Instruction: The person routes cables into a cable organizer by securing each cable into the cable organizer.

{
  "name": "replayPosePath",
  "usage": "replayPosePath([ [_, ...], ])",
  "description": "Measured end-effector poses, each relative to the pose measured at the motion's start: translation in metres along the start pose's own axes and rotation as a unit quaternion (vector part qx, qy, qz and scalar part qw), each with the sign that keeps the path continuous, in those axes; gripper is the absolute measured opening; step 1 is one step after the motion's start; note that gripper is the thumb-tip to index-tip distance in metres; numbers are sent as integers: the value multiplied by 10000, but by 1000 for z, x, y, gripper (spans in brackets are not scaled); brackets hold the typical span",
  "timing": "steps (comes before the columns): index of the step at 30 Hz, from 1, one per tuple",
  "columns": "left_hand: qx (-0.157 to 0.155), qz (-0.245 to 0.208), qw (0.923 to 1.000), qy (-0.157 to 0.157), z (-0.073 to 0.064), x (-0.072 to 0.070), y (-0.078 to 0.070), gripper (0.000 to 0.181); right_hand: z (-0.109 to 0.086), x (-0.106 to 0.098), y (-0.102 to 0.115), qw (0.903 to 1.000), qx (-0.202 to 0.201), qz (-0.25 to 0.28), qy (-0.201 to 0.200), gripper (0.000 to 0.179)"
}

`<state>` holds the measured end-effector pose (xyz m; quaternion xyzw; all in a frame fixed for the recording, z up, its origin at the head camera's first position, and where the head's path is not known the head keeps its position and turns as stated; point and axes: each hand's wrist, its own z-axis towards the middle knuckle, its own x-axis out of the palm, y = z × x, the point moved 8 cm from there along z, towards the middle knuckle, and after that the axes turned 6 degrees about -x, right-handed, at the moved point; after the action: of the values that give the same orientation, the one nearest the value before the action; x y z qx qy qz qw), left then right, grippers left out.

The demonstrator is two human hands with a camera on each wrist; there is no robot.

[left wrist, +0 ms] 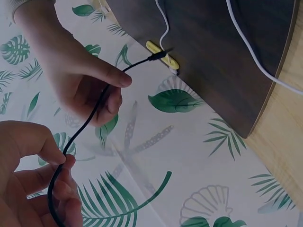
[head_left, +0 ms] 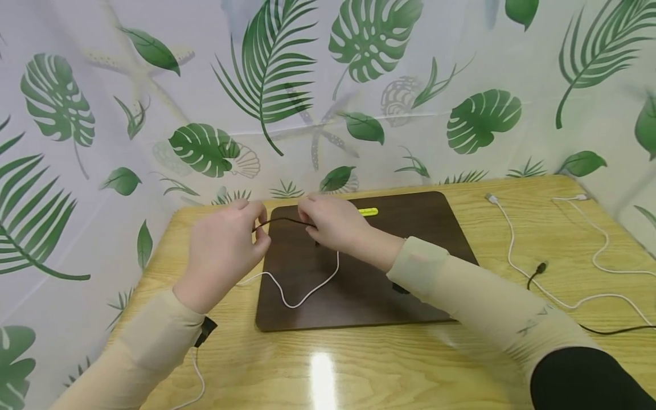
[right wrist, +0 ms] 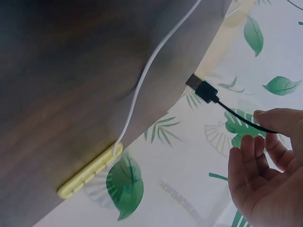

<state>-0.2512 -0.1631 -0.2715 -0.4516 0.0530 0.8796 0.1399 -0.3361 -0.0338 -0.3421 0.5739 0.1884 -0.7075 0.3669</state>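
A thin black USB cable (head_left: 282,218) arches between my two hands above the dark board (head_left: 287,313). With thumb and forefinger, my left hand (head_left: 220,250) pinches it; the left wrist view shows the cable (left wrist: 53,189) running on down past that hand's fingers. My right hand (head_left: 335,222) pinches the cable just short of its end. A black USB plug (right wrist: 206,91) with a metal tip sticks out free beyond those fingertips. At the board's far edge lies a yellow cable holder (right wrist: 90,172) with slots. One white cable (right wrist: 137,90) runs into one end of it.
Right of the board lie a white USB cable (head_left: 511,239), a second white cable (head_left: 605,245) and a black cable plug (head_left: 541,267) on the wooden table (head_left: 246,370). A leaf-patterned cloth (head_left: 318,131) rises behind the table. Another white cord (head_left: 200,378) hangs near my left wrist.
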Motion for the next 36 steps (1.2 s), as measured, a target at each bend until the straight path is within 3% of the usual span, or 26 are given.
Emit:
replayPosePath([
  [7,180,17,9996,194,-7,8,-12,11,-6,-8,-11,9992,-75,-370,-149,20],
  [17,574,-34,9977,372,-19,22,-30,17,-13,-6,-29,9976,-70,-684,-29,17],
  [26,807,-79,9946,648,-27,34,-44,21,-19,-8,-40,9909,-592,-1195,-199,22],
  [36,783,-255,9919,971,-32,48,-54,22,-21,-8,-55,9909,-490,-1231,224,22],
])
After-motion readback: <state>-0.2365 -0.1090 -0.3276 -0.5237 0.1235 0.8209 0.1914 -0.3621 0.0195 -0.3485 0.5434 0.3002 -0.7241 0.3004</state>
